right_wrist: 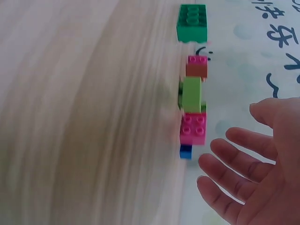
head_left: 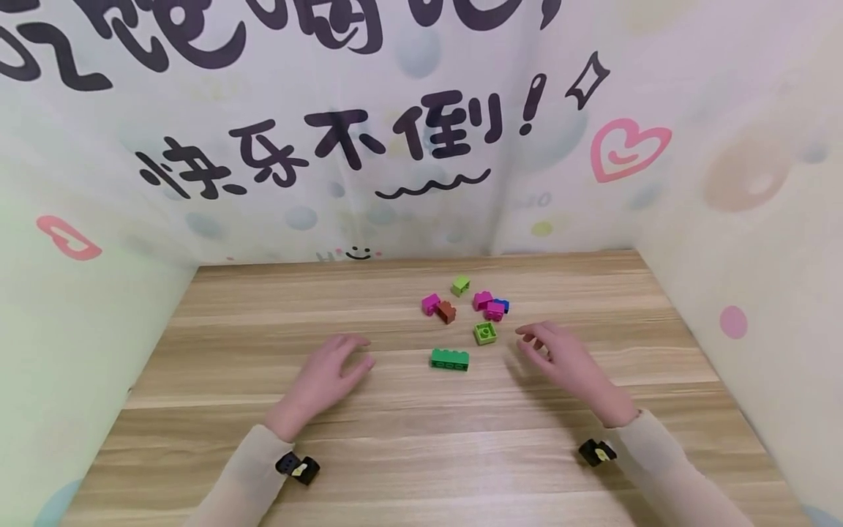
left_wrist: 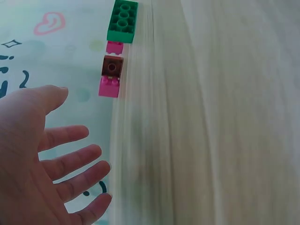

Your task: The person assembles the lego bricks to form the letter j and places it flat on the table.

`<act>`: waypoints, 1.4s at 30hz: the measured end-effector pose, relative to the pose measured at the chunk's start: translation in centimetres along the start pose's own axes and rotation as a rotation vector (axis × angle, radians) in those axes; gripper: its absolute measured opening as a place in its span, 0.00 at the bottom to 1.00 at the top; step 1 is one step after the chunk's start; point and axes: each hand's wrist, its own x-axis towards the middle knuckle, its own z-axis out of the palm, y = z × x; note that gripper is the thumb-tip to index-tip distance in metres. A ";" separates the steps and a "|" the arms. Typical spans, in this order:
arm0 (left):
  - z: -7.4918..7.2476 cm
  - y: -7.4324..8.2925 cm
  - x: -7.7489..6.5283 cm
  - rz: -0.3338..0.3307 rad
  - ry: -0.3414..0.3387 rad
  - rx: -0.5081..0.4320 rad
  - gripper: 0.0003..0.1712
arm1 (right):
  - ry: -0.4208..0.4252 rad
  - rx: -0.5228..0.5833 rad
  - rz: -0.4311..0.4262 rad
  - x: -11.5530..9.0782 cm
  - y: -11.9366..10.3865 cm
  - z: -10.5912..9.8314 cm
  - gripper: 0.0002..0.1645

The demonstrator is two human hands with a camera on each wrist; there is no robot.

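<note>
My left hand [head_left: 327, 373] is over the left part of the table, palm turned inward and fingers spread, holding nothing. Across from it, my right hand [head_left: 556, 355] hovers to the right of the bricks with relaxed fingers and nothing in them. Between the hands lies a long green brick [head_left: 450, 360] on its side. Just behind it a light green brick [head_left: 485, 334] shows its hollow underside. Further back are a magenta brick [head_left: 431, 304] beside a brown brick [head_left: 446, 312], another light green brick [head_left: 461, 285], and two magenta bricks [head_left: 495, 311] partly hiding a blue brick [head_left: 503, 304].
The wooden table [head_left: 395, 454] meets a printed white backdrop [head_left: 421, 219] at its back edge. Pale walls [head_left: 744, 241] stand along both sides. Each sleeve carries a small black wrist device [head_left: 597, 452].
</note>
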 end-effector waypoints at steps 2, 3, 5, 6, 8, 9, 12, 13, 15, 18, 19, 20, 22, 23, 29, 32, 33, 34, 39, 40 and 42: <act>0.4 0.2 0.1 0.010 0.007 -0.005 0.24 | -0.007 0.016 0.000 0.2 -0.4 0.5 0.16; 0.6 0.2 0.1 0.015 0.009 -0.004 0.24 | -0.009 0.020 -0.002 0.3 -0.6 0.7 0.16; 0.9 0.4 0.2 0.016 0.006 -0.006 0.24 | -0.018 0.032 0.004 0.5 -1.0 1.0 0.15; 1.0 0.6 0.3 0.016 0.003 -0.007 0.25 | -0.024 0.033 0.004 0.5 -1.2 1.2 0.15; 1.3 0.9 0.3 0.004 -0.012 -0.011 0.26 | -0.037 0.039 0.013 0.7 -1.5 1.5 0.15; 1.4 1.0 0.4 0.002 -0.016 -0.012 0.26 | -0.046 0.042 0.018 0.8 -1.6 1.7 0.16; 1.7 1.5 0.5 -0.007 -0.033 -0.017 0.27 | -0.069 0.054 0.026 1.2 -2.0 2.2 0.15; 1.8 1.6 0.6 -0.008 -0.038 -0.022 0.27 | -0.077 0.060 0.028 1.3 -2.1 2.4 0.15; 2.1 1.9 0.8 -0.001 -0.042 -0.027 0.27 | -0.088 0.074 0.015 1.6 -2.3 2.8 0.14; 2.4 2.2 1.1 0.011 -0.047 -0.036 0.26 | -0.109 0.089 -0.006 2.0 -2.7 3.3 0.14; 2.6 2.3 1.2 0.014 -0.049 -0.041 0.26 | -0.116 0.090 -0.010 2.2 -2.8 3.5 0.14; 2.7 2.4 1.3 0.018 -0.050 -0.044 0.26 | -0.122 0.094 -0.014 2.3 -2.9 3.6 0.14; 2.9 2.6 1.5 0.021 -0.053 -0.045 0.26 | -0.135 0.093 -0.019 2.6 -3.1 3.9 0.15; 3.0 2.6 1.5 0.021 -0.054 -0.049 0.26 | -0.138 0.093 -0.023 2.7 -3.2 4.1 0.16; 3.5 2.9 2.0 0.016 -0.074 -0.063 0.26 | -0.143 0.082 -0.056 3.5 -3.8 4.8 0.16; 3.7 3.0 2.2 0.010 -0.085 -0.062 0.27 | -0.156 0.079 -0.066 3.7 -4.0 5.2 0.16; 3.8 3.1 2.2 0.006 -0.088 -0.061 0.27 | -0.164 0.071 -0.068 3.8 -4.1 5.3 0.16; 3.8 3.1 2.3 0.004 -0.092 -0.061 0.26 | -0.171 0.068 -0.072 3.8 -4.1 5.4 0.16; 3.9 3.5 2.4 -0.003 -0.101 -0.080 0.26 | -0.189 0.077 -0.093 3.7 -4.5 5.7 0.15; 3.8 3.6 2.4 -0.001 -0.101 -0.084 0.25 | -0.189 0.082 -0.100 3.7 -4.5 5.7 0.15; 3.8 3.7 2.5 -0.001 -0.102 -0.097 0.25 | -0.194 0.097 -0.112 3.6 -4.6 5.7 0.15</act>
